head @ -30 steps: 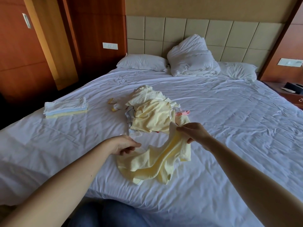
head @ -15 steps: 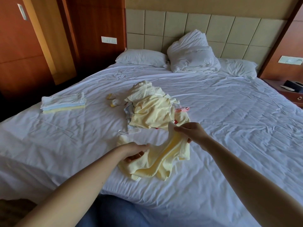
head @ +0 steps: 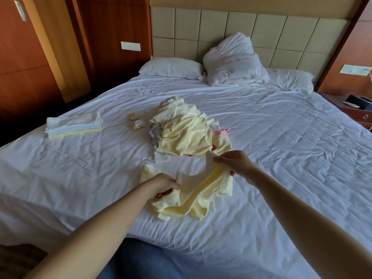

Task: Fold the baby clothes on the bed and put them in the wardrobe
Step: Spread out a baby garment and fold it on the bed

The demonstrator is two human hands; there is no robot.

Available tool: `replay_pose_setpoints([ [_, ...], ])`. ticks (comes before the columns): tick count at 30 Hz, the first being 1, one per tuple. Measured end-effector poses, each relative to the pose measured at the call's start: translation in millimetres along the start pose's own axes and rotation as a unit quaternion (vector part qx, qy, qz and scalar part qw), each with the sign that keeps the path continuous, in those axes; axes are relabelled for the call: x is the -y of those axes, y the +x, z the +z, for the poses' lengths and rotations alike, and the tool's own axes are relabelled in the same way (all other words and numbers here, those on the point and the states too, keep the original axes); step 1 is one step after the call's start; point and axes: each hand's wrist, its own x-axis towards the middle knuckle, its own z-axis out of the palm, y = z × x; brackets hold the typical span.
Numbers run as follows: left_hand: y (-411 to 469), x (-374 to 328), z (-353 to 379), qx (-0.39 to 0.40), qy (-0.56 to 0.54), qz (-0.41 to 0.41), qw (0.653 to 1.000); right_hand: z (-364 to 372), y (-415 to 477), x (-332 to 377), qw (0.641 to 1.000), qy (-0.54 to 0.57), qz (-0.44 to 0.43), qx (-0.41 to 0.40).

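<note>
A pale yellow baby garment (head: 193,198) lies crumpled near the front of the white bed (head: 281,158). My right hand (head: 234,164) pinches its upper edge and lifts it slightly off the sheet. My left hand (head: 164,185) grips the garment's left part, low over the sheet. Behind it sits a loose pile of baby clothes (head: 185,135), mostly yellow and cream, with a pink piece at its right. A folded stack of clothes (head: 73,125) rests near the bed's left edge. The wooden wardrobe (head: 22,57) stands at the far left.
Small socks (head: 136,121) lie left of the pile. Pillows (head: 171,67) and a bunched white duvet (head: 233,63) sit against the headboard. A nightstand (head: 358,111) with dark items is at the right. My knee in blue jeans presses at the bed's front edge.
My left hand moved right from the bare sheet and took hold of the yellow garment. My right hand kept its pinch in about the same place.
</note>
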Motion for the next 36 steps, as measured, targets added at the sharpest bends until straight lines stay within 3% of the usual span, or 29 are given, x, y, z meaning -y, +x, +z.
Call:
replay_pose_setpoints([
  [6, -4.1, -3.6, -33.9, 0.030, -0.110, -0.048, 0.992, -2.9, 3.0, -0.3, 1.000, -0.023, -0.002, -0.004],
  [14, -19.8, -20.5, -81.5, 0.037, -0.201, -0.015, 0.979, -1.8, 5.2, 4.0, 1.000, -0.015, -0.018, -0.021],
  [27, -53.9, -67.1, -150.9, 0.071, -0.103, 0.087, 0.988, -15.7, 18.0, 50.7, 0.990, 0.118, -0.072, -0.035],
  [32, -68.8, -95.5, -168.9, 0.034, -0.075, 0.093, 0.992, -29.6, 23.0, 84.7, 0.984, 0.125, -0.120, -0.040],
  [36, -73.6, -107.7, -184.7, 0.033, 0.010, 0.101, 0.994, -43.0, 21.3, 100.0, 0.982, 0.099, -0.158, -0.023],
])
